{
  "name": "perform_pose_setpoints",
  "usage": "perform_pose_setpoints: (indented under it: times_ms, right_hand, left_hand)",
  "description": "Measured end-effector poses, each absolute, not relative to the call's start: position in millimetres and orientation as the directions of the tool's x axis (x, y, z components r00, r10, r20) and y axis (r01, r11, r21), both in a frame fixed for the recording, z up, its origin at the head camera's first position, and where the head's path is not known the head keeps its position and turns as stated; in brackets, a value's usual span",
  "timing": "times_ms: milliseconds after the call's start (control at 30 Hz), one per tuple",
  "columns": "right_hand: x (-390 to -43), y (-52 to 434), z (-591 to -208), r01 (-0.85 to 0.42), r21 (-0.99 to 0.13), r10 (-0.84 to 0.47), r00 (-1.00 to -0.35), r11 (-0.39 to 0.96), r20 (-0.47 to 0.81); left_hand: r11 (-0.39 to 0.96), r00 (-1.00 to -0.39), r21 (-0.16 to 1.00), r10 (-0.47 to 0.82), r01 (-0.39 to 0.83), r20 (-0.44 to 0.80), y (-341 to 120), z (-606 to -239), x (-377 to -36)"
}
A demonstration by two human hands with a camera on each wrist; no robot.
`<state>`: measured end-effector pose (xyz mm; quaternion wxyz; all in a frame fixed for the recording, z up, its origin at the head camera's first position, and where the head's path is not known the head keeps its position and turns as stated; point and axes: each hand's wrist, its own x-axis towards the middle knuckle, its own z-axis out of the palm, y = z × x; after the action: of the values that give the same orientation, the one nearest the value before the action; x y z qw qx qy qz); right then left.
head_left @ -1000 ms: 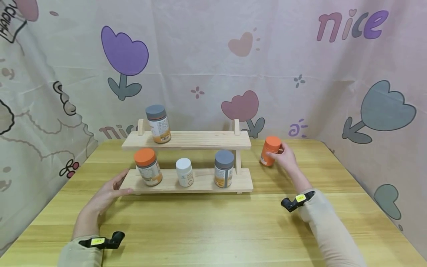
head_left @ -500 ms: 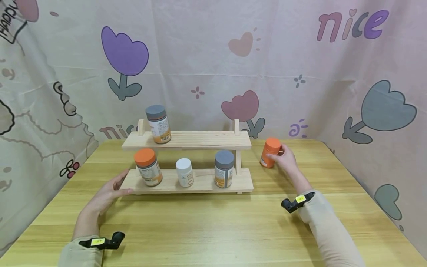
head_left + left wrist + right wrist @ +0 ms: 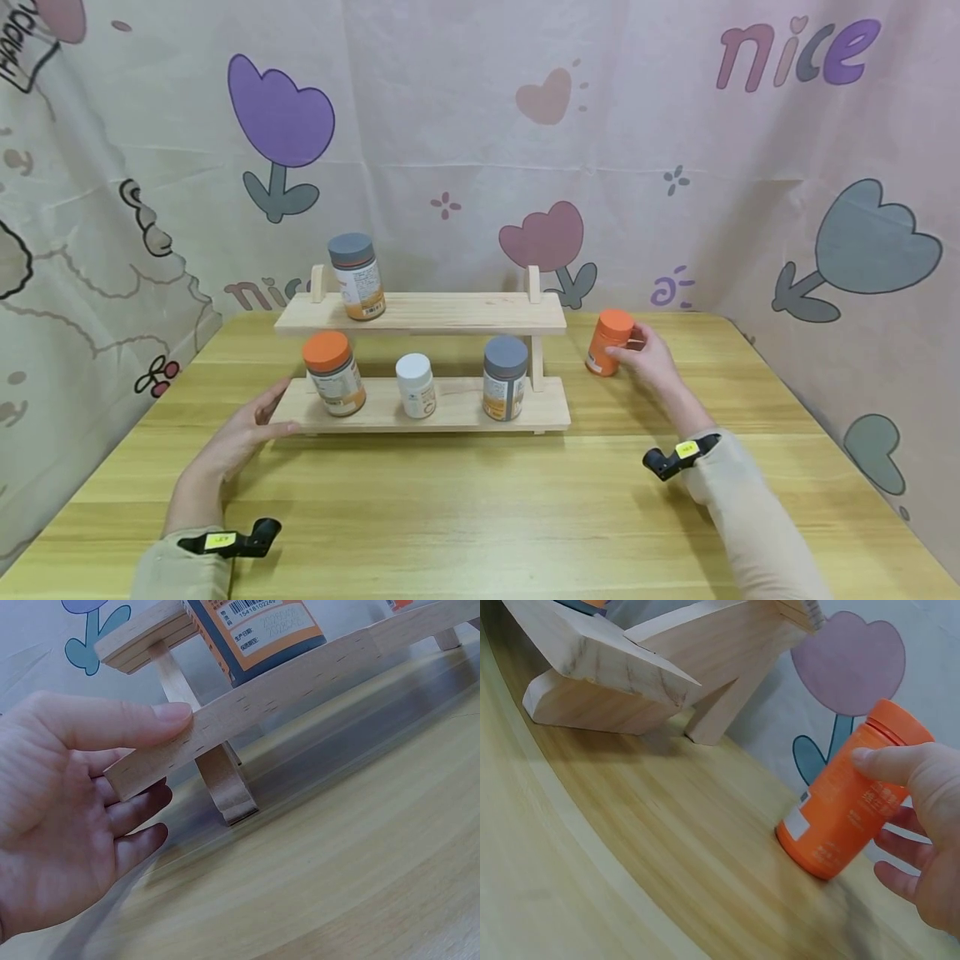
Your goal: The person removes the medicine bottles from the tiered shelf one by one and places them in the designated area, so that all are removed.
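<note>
My left hand [image 3: 67,787] grips the left end of the lower board of a two-tier wooden shelf [image 3: 450,417], thumb on its front edge, fingers curled beneath. To the right of the shelf, an orange bottle [image 3: 607,346] with an orange cap stands upright on the table. Around its right side is my right hand [image 3: 648,358]. In the right wrist view the thumb lies straight across the bottle's front, while the other fingers stay loosely bent beside it, partly hidden.
The lower board carries an orange-capped jar [image 3: 335,379], a small white bottle [image 3: 416,387] and a grey-capped jar [image 3: 505,379]. On the upper board [image 3: 450,312], another grey-capped jar [image 3: 357,279] stands at left. A patterned curtain [image 3: 420,108] hangs behind the wooden table [image 3: 450,517].
The orange bottle came down slightly and now stays in place. My right hand and wrist have shifted right, the thumb sliding back across the bottle. My left hand has not moved.
</note>
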<state>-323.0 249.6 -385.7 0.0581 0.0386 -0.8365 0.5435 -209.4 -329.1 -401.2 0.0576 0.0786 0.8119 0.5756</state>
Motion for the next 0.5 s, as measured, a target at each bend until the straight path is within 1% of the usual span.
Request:
perform_pose_setpoints:
  times_ms: [167,500]
  right_hand:
    - [-319,254,-377,-0.149,-0.897,-0.028,-0.988,0.416,0.152]
    - [-314,263,-355,-0.178,-0.864,-0.032,-0.982,0.472,0.185]
  left_hand:
    - [0.316,-0.981,0.947,0.196,0.062,-0.002,-330,-400,-210]
    - [0.326,-0.980,0.943,0.199,0.063,-0.003,-330,-401,-211]
